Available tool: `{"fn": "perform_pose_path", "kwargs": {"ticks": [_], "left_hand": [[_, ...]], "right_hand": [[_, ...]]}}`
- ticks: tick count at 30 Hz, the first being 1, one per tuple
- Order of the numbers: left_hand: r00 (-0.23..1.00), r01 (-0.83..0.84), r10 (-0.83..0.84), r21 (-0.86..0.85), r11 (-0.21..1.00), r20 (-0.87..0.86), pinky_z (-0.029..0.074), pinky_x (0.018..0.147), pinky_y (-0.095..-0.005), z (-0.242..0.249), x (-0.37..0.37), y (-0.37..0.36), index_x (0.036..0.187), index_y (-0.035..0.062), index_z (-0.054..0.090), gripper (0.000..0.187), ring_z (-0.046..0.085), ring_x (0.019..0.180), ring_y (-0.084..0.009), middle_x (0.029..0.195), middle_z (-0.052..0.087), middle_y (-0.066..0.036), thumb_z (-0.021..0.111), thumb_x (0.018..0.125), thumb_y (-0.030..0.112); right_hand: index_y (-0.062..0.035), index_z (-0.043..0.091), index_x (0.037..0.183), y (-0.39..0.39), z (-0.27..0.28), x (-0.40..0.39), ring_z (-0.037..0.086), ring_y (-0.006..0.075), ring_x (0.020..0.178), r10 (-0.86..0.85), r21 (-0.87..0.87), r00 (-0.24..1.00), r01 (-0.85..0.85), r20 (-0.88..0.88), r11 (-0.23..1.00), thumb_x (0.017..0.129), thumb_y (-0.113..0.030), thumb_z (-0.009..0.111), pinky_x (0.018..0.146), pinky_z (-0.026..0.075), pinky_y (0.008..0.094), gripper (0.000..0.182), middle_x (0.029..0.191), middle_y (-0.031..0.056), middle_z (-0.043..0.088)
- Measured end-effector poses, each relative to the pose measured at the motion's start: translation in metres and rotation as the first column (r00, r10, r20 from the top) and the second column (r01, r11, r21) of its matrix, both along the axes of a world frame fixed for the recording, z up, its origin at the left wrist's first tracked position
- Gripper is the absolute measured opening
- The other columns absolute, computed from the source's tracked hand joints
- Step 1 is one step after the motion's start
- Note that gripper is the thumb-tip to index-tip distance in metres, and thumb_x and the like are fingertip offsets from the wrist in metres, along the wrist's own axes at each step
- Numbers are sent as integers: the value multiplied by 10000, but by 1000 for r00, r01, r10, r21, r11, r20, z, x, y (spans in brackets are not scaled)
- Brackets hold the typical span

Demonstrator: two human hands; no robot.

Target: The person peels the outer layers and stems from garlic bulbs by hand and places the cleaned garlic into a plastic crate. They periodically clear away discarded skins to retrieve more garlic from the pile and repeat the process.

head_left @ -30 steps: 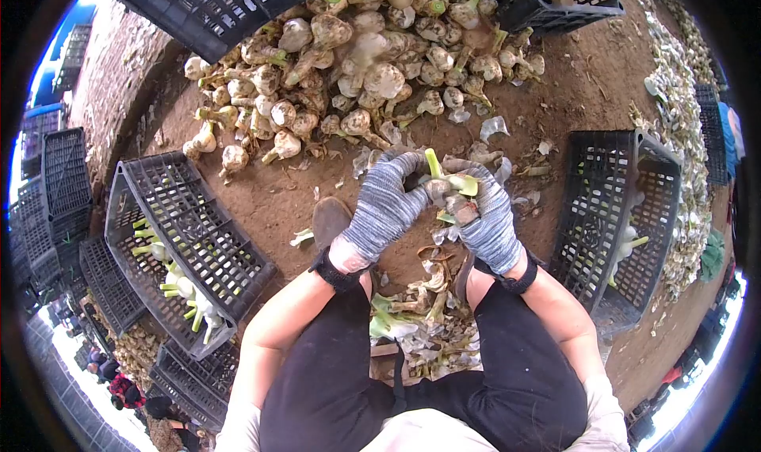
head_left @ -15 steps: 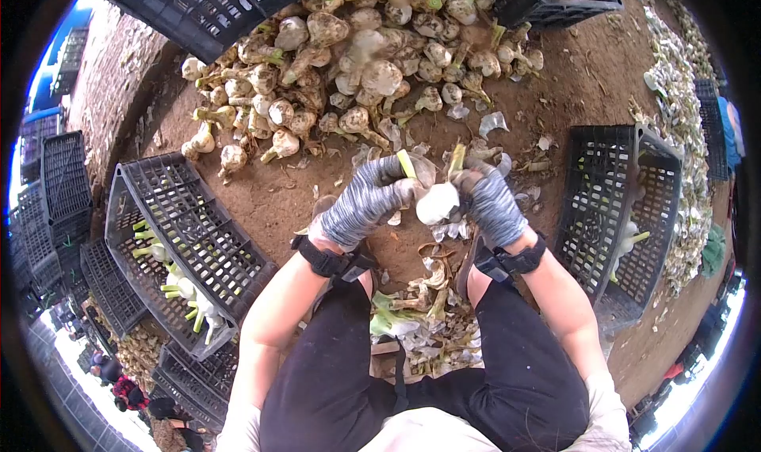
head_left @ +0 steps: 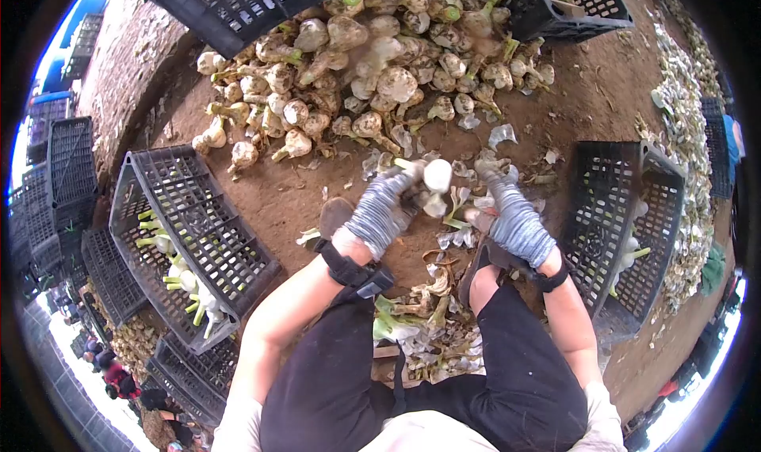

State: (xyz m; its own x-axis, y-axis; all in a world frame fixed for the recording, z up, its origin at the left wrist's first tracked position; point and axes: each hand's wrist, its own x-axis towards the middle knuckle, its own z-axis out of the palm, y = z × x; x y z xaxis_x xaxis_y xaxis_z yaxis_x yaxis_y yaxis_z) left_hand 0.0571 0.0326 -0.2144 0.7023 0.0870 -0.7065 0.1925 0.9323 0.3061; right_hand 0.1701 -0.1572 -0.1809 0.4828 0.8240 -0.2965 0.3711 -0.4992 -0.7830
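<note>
My left hand (head_left: pixel 380 205), in a grey mottled glove, is closed on a garlic bulb (head_left: pixel 437 175). The bulb looks white and peeled, and its short green stem sticks out by the fingers. My right hand (head_left: pixel 511 206), gloved alike, is apart from the bulb, its thumb and fingers spread and the fingertips smeared by motion. Loose pale skins (head_left: pixel 456 210) show between the two hands. Ahead of them lies a heap of unpeeled garlic (head_left: pixel 372 80) with brown, soiled skins.
A black crate (head_left: pixel 202 222) on the left holds trimmed bulbs with green stems. Another crate (head_left: pixel 602 214) on the right holds a few. More crates (head_left: pixel 230 12) stand by the heap. Peelings (head_left: pixel 432 317) cover the ground between my legs; further skins (head_left: pixel 682 135) lie far right.
My hands have moved apart: the right one has left the bulb and opened. The bulb, in my left hand, has moved up slightly and turned. The view has shifted a little.
</note>
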Motion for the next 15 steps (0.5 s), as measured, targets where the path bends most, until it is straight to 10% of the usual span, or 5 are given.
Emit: {"fn": "perform_pose_path", "kwargs": {"ticks": [5, 7, 8, 11, 15], "left_hand": [[903, 329, -418, 466, 821, 101, 494, 721, -231, 20, 2, -2, 1136, 13, 549, 384, 590, 834, -110, 987, 618, -48, 670, 834, 217], [934, 220, -347, 640, 737, 79, 495, 734, -244, 16, 0, 8, 1179, 41, 529, 430, 582, 853, -118, 1016, 609, -53, 681, 823, 229], [985, 127, -167, 821, 557, -38, 483, 798, -278, -5, -3, 26, 1195, 53, 524, 467, 572, 916, -159, 1070, 593, -81, 701, 798, 226], [905, 420, 243, 831, -365, -350, 472, 885, -368, -23, -11, 97, 1254, 95, 488, 599, 559, 1023, -294, 1191, 538, -182, 733, 728, 242], [688, 722, 283, 589, -363, -668, 456, 845, -427, -50, -2, 159, 1313, 138, 437, 697, 563, 891, -376, 963, 584, -224, 742, 688, 185]], "right_hand": [[-10, 495, 1223, 5, 13, -6, 605, 174, 879, -167, 18, 271, 569, -948, 822, 785, -208, 674, 736, 524, 291, 513, 1035, 113, 603], [-1, 482, 1223, 1, 30, 0, 624, 207, 820, -231, 32, 327, 635, -916, 772, 791, -237, 675, 644, 544, 313, 529, 995, 142, 604], [0, 486, 1197, -27, 38, 8, 630, 220, 748, 124, 205, 164, 727, -979, 655, 806, -227, 660, 590, 542, 315, 484, 974, 165, 609], [9, 489, 1127, -76, 36, 44, 612, 244, 555, 858, 680, 77, 647, -507, 344, 838, -230, 626, 452, 512, 327, 400, 926, 217, 616], [18, 454, 1187, -87, 17, 34, 595, 233, 495, 702, 593, 96, 622, -706, 511, 788, -283, 674, 396, 476, 297, 546, 986, 270, 599]]}}
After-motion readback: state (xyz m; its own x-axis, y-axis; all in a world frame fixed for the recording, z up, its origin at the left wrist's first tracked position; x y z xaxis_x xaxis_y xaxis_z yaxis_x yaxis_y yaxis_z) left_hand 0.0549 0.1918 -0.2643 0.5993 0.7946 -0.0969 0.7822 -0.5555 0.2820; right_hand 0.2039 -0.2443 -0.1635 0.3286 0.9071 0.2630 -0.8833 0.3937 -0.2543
